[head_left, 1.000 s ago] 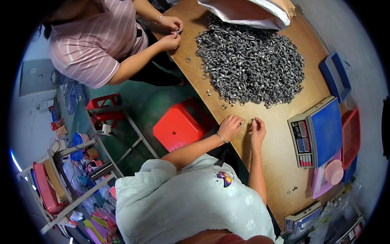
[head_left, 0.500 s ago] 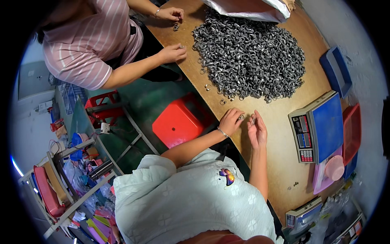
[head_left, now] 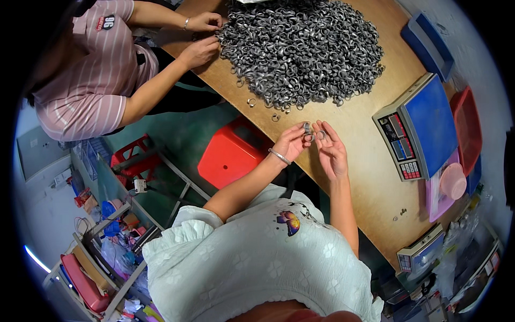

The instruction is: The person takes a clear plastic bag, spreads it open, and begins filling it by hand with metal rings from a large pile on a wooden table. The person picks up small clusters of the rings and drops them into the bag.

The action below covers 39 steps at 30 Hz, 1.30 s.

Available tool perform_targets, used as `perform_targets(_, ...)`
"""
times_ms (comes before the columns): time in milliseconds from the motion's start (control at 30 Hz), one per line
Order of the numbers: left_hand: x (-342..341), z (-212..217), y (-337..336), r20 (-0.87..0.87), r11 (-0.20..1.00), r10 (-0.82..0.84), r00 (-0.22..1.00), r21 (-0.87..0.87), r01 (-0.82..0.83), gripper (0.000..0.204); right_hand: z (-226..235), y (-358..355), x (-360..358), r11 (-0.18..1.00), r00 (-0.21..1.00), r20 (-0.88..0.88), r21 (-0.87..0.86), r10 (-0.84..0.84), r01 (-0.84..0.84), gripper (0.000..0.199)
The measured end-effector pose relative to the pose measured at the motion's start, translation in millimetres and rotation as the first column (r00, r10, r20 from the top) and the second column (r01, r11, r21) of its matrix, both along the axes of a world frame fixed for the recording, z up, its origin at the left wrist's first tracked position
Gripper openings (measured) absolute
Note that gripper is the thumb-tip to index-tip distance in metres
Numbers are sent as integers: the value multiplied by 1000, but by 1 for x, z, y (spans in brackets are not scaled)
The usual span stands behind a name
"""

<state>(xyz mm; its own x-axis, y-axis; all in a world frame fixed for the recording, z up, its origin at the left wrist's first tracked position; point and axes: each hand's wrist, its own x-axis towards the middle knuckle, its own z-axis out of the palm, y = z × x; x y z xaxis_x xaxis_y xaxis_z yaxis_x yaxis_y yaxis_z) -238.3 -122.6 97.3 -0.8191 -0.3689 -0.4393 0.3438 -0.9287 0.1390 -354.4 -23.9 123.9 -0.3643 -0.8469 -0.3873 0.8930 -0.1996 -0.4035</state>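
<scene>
The left hand pinches a small grey metal ring between thumb and fingertips, closed on it, a thin bracelet on its wrist. The right hand is just beside it, palm half open, its fingertips pinching a second ring close to the first; the two rings sit between the hands, raised a little above the wooden table. Just beyond the fingertips lies the big heap of grey metal rings, with a few loose rings strewn on the table at the heap's near edge. To the right of the heap stands a weighing scale with a blue pan, a red tray past it. At the heap's left edge another person's hands touch the rings. Below the heap's near-left side, off the table, stands a red stool
</scene>
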Motion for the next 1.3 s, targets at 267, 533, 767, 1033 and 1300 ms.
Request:
perform_targets(267, -2, 6, 8, -101, 994, 0, 995, 109, 11, 27, 26, 2, 18, 966, 876, -473, 257, 101, 28, 39)
perform_targets(533, -9, 23, 10, -27, 997, -78, 997, -15, 78, 28, 38, 2, 27, 945, 794, -608, 255, -6, 203, 34)
perform_targets(767, -2, 1, 15, 120, 999, -38, 992, 15, 37, 27, -2, 4, 22, 870, 666, -743, 287, -62, 401, 30)
perform_targets(1033, 11, -15, 15, 419, 985, -8, 908, -153, 79, 23, -51, 33, -22, 649, -4, -879, 349, 477, 676, 30)
perform_targets(1300, 9, -36, 26, 600, 831, 167, 783, -513, 216, 21, -32, -21, -48, 784, -248, -892, 166, 379, 599, 46)
